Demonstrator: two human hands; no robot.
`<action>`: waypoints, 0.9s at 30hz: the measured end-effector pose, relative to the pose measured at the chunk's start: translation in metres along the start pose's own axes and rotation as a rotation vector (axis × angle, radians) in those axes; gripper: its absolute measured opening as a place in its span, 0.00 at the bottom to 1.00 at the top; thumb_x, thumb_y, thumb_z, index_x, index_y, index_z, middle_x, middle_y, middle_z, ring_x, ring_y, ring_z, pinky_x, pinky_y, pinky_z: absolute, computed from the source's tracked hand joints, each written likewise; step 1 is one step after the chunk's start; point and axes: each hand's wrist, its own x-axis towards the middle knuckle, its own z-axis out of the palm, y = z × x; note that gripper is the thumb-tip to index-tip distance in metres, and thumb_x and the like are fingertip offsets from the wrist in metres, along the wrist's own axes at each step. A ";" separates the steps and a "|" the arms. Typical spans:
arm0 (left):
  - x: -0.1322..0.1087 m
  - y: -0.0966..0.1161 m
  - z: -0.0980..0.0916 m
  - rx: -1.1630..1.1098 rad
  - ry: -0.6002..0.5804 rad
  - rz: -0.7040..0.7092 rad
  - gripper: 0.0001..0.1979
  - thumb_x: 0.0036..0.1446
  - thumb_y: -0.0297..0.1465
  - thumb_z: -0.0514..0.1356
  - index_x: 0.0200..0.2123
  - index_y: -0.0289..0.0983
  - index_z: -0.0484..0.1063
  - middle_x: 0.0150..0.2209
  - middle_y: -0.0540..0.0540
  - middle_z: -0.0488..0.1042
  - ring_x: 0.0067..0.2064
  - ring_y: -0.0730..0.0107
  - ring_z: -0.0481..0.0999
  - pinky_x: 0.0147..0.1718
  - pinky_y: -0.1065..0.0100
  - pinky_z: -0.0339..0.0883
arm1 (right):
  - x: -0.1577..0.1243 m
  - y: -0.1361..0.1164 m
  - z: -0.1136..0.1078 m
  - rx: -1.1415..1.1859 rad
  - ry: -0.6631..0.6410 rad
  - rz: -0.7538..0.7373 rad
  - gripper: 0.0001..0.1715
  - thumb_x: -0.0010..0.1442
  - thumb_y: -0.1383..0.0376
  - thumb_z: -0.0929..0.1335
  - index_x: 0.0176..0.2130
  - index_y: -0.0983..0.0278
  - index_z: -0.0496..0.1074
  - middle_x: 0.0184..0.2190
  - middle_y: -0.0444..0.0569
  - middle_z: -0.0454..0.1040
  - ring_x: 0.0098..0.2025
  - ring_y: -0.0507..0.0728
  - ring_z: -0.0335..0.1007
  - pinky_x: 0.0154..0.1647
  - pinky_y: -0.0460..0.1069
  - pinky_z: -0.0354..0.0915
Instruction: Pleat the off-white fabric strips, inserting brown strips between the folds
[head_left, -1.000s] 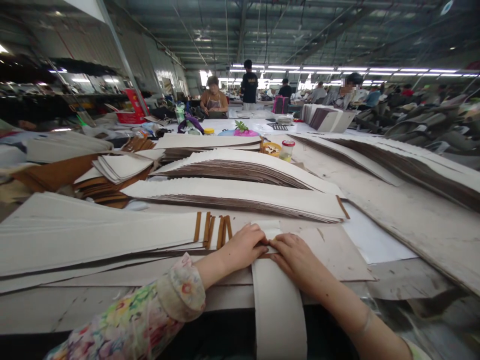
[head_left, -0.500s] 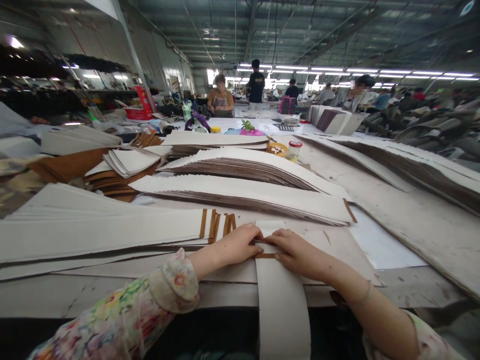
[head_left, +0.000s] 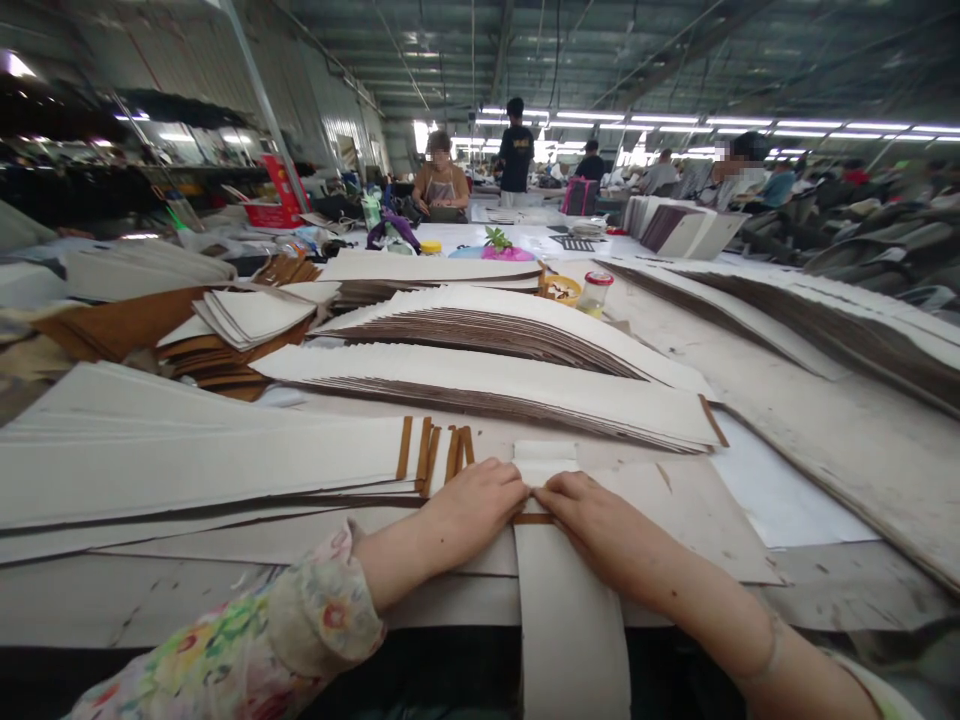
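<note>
So both hands are working on one pale strip [head_left: 574, 620], which lies on the bench [head_left: 450, 605] at its far end and droops over the front edge toward the wearer. A narrow brown band [head_left: 534, 519] crosses it just on the near side of the fingertips.

The left hand [head_left: 476, 502] comes in from one side, fingers drawn together rather than spread, tips down on the strip. The right hand [head_left: 592, 515] mirrors it, forefinger reaching in so the tips nearly meet around the middle. Can't tell whether either one is actually pinching a layer or just pressing, since the knuckles hide the contact.

If you want this bit neat, I'd say keep the band square to the long edges and use even pressure from both sides, working from the middle outward so nothing puckers. Watch that hanging end too: my guess is its weight could tug the strip askew, so a firm hold near the band should help. Keeping wrists low seems smart for the same reason.

Off to the left there's a stack of pale strips [head_left: 210, 445] with brown end bands [head_left: 405, 447] showing, close to the left hand. Behind the hands sits a fanned pile [head_left: 510, 385], with a red-lidded jar [head_left: 595, 293] farther back.
</note>
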 end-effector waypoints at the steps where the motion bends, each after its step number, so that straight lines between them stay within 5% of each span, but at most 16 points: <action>1: -0.003 0.002 -0.001 0.024 -0.003 -0.001 0.09 0.61 0.29 0.48 0.37 0.36 0.67 0.36 0.46 0.68 0.39 0.66 0.65 0.40 0.67 0.60 | -0.001 -0.001 0.001 -0.012 -0.004 0.010 0.19 0.53 0.79 0.59 0.42 0.65 0.67 0.37 0.53 0.66 0.41 0.57 0.62 0.44 0.52 0.62; 6: -0.022 0.021 0.001 0.018 0.107 -0.159 0.14 0.60 0.37 0.48 0.47 0.37 0.63 0.44 0.44 0.67 0.48 0.61 0.64 0.48 0.60 0.57 | -0.003 0.005 0.000 0.012 0.020 0.044 0.17 0.55 0.75 0.60 0.44 0.65 0.67 0.38 0.52 0.67 0.43 0.57 0.61 0.46 0.52 0.59; 9: -0.029 0.031 0.012 -0.059 0.166 -0.289 0.26 0.54 0.42 0.55 0.53 0.36 0.57 0.53 0.41 0.61 0.53 0.58 0.59 0.53 0.58 0.53 | 0.000 0.015 -0.004 0.117 0.032 0.116 0.13 0.54 0.70 0.64 0.42 0.64 0.68 0.39 0.52 0.67 0.44 0.58 0.61 0.47 0.52 0.57; 13: -0.029 0.036 0.026 -0.142 0.154 -0.404 0.32 0.50 0.42 0.58 0.55 0.34 0.55 0.56 0.39 0.58 0.56 0.56 0.56 0.55 0.57 0.51 | 0.012 0.022 -0.015 0.238 0.009 0.225 0.07 0.54 0.63 0.64 0.31 0.65 0.69 0.31 0.49 0.68 0.36 0.56 0.63 0.37 0.50 0.59; 15: -0.029 0.036 0.028 -0.169 0.162 -0.426 0.33 0.50 0.42 0.59 0.55 0.34 0.54 0.56 0.39 0.58 0.56 0.55 0.56 0.55 0.56 0.50 | 0.017 0.022 -0.019 0.264 0.003 0.247 0.13 0.58 0.61 0.60 0.27 0.65 0.68 0.25 0.47 0.67 0.29 0.54 0.62 0.30 0.48 0.58; 22: -0.031 0.038 0.024 -0.279 0.238 -0.417 0.20 0.48 0.39 0.61 0.44 0.38 0.64 0.50 0.44 0.64 0.51 0.58 0.61 0.51 0.58 0.55 | 0.014 0.025 -0.015 0.398 -0.057 0.168 0.21 0.59 0.55 0.58 0.25 0.65 0.68 0.20 0.42 0.65 0.24 0.50 0.59 0.24 0.45 0.54; 27: -0.030 0.041 0.027 -0.388 0.292 -0.445 0.14 0.46 0.34 0.62 0.36 0.39 0.64 0.48 0.47 0.63 0.51 0.61 0.60 0.49 0.61 0.55 | 0.008 0.029 -0.012 0.400 -0.017 0.107 0.18 0.59 0.56 0.60 0.28 0.65 0.70 0.24 0.44 0.68 0.27 0.51 0.62 0.28 0.45 0.56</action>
